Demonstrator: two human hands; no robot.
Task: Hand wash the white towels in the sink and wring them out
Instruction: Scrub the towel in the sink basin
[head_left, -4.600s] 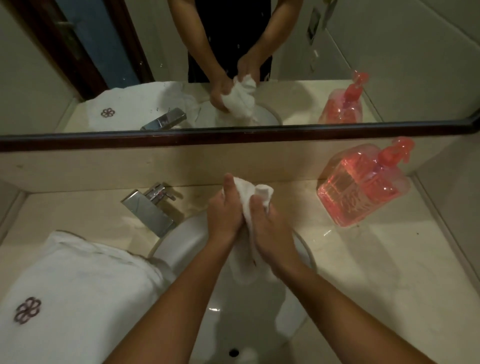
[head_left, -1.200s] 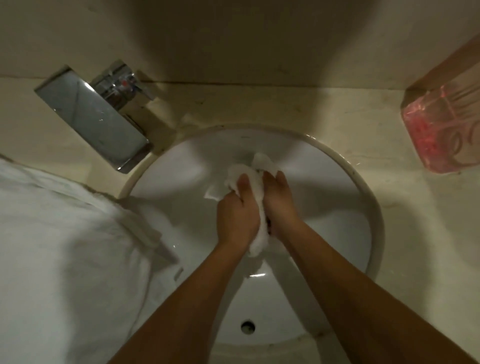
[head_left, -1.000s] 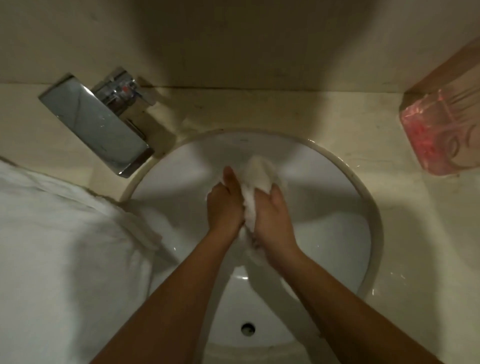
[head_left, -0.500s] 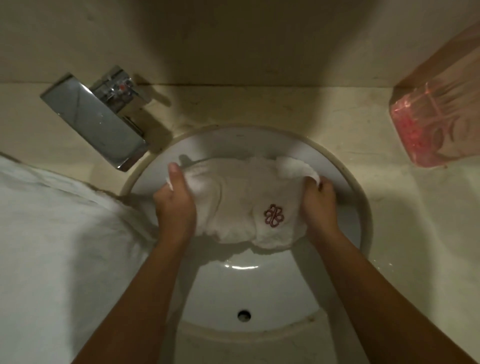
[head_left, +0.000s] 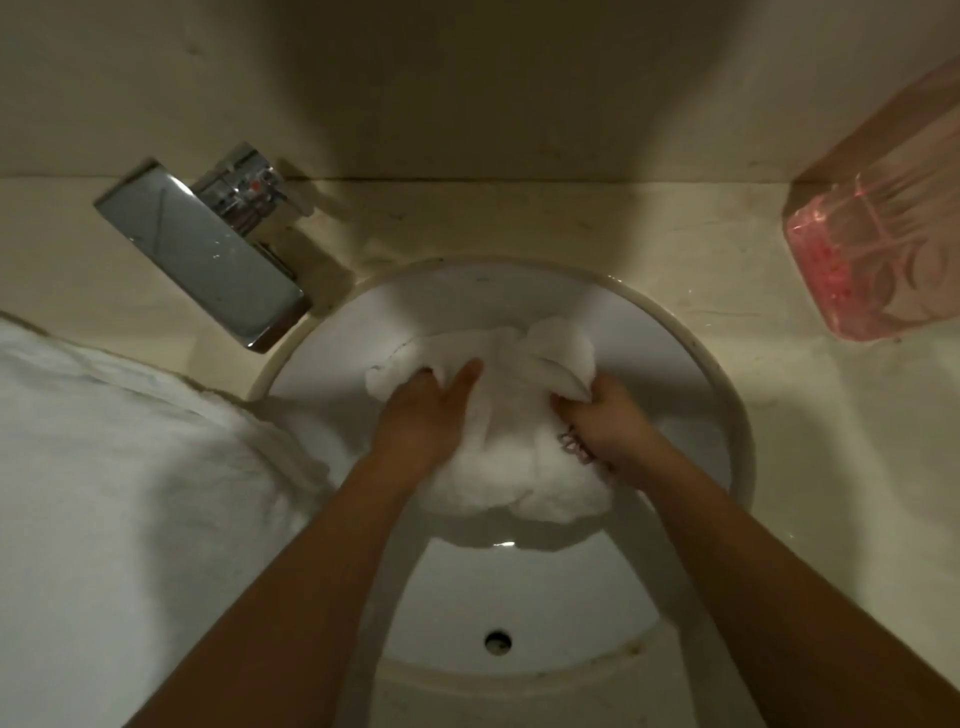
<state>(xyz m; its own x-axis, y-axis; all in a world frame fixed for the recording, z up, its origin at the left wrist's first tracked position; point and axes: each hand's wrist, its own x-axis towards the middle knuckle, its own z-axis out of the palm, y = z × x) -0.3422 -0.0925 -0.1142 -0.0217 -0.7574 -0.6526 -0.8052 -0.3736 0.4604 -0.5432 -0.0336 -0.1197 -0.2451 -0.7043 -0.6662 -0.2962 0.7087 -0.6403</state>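
1. Hands. I read both hands as down inside the sink (head_left: 545, 597), apart from each other and each clamped on the same white towel (head_left: 504, 467).
   - The left hand (head_left: 423, 415) grips the towel's left part. Its fingers are dug into the cloth, and one digit lies along the top fold.
   - The right hand (head_left: 605, 423) grips the right part, with its fingers curled under a raised fold.
2. Task item. The white towel is bunched into a loose mass between the hands, in the far half of the basin. A dark red emblem (head_left: 574, 448) shows on it, just beside the right wrist and partly covered.
3. Second white towel (head_left: 114, 493). It lies on the table (head_left: 519, 218) to the left, with one edge hanging over the sink rim.
4. Surroundings.
   - A chrome faucet (head_left: 208, 249) stands at the far left of the basin.
   - A pink soap bottle (head_left: 878, 260) stands on the table at far right, well apart from the hands.
   - The hole (head_left: 498, 642) in the basin's near wall is uncovered.
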